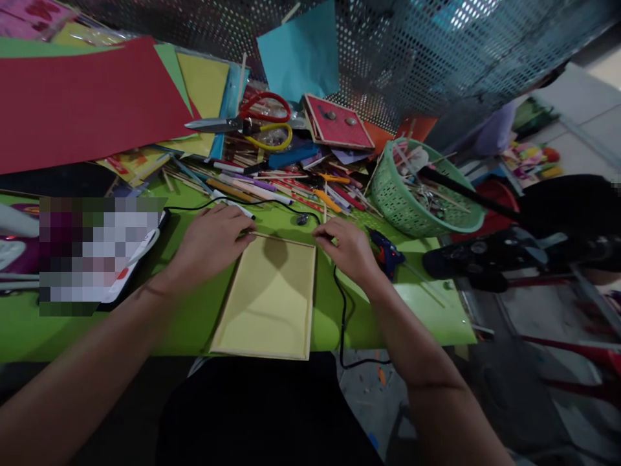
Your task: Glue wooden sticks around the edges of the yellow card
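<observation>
A yellow rectangular panel [274, 298] edged with thin wooden sticks lies on the green tabletop in front of me. At its far left corner is my left hand [218, 236], fingers curled and thumb and fingertips pressed together. My right hand [347, 246] is closed in a pinch just off the far right corner. What either hand pinches, if anything, is too small or hidden to tell. Just right of my right hand lies a blue glue gun [387, 254], its black cord running down past the table's front edge.
A phone-like device [130, 259] lies to the left. Behind are markers [262, 189], sticks, scissors [242, 123], a red stick-framed panel [337, 123] and coloured paper [97, 103]. A green basket [417, 217] of tools stands at right, with a black jointed stand [485, 255] beside the table.
</observation>
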